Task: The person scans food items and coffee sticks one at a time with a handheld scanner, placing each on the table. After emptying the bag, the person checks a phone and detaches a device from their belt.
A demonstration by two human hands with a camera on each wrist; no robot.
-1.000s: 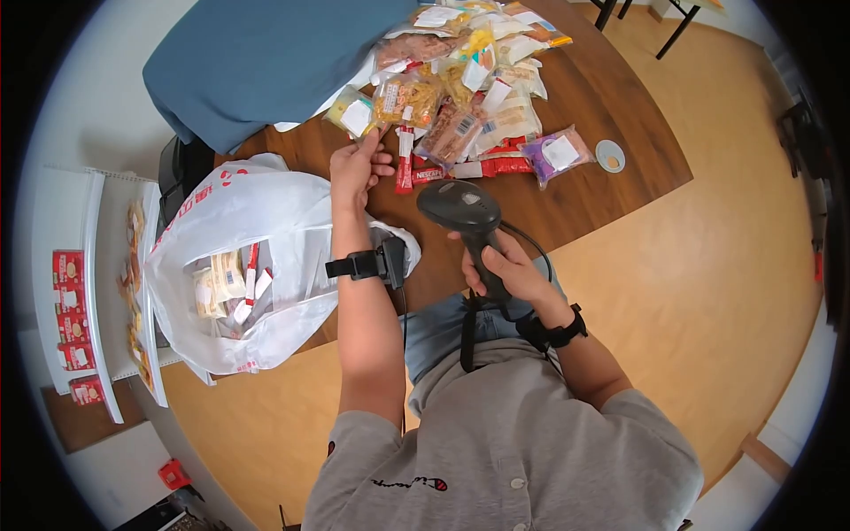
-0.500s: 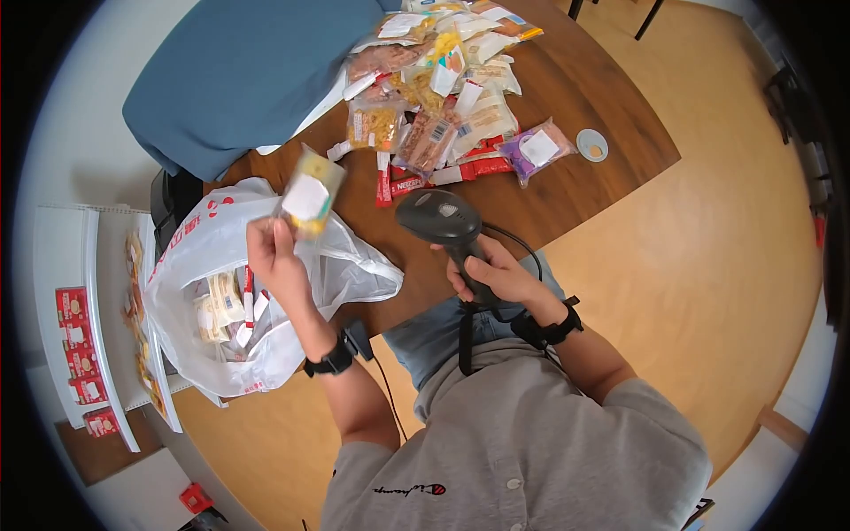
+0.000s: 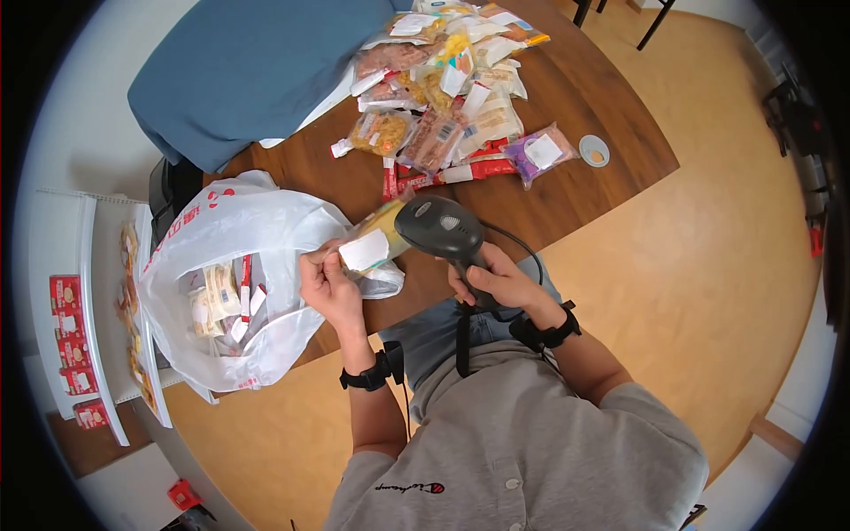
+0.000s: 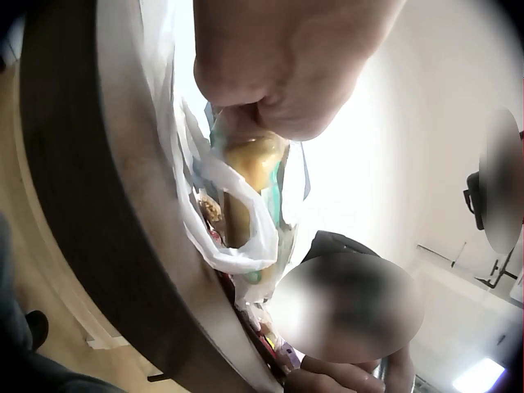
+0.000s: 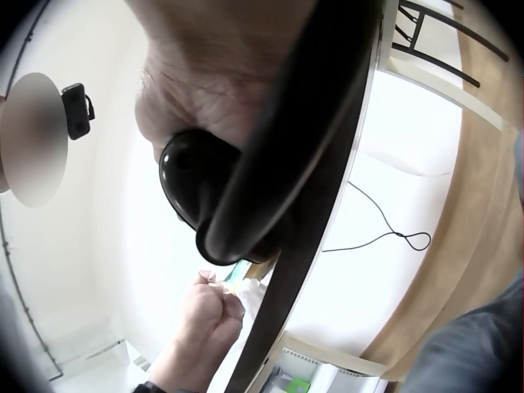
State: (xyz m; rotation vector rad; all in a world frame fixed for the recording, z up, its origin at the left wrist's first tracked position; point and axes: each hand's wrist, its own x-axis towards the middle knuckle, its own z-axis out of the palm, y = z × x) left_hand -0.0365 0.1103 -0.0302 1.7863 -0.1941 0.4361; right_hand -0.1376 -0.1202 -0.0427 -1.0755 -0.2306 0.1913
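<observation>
My left hand (image 3: 331, 288) pinches one end of a clear food packet (image 3: 370, 250) with a white label and yellow contents. In the left wrist view the packet (image 4: 252, 162) hangs from the fingers, partly behind a loop of white plastic. My right hand (image 3: 503, 278) grips the handle of a black barcode scanner (image 3: 441, 227). Its head overlaps the packet's far end in the head view. A cable runs from the handle, and in the right wrist view the scanner's dark grip (image 5: 192, 176) fills the palm.
A white plastic bag (image 3: 257, 208) stands wide at the left with several packets and red sticks inside. Farther back on the wooden table (image 3: 611, 106) lies a heap of food packets (image 3: 438, 133). A purple packet (image 3: 540, 152) and a round lid (image 3: 594, 151) lie right of it.
My left hand took the yellow packet from the heap's near left edge, lifted it over the bag, then brought it right to the scanner's head. My right hand stayed nearly still around the scanner.
</observation>
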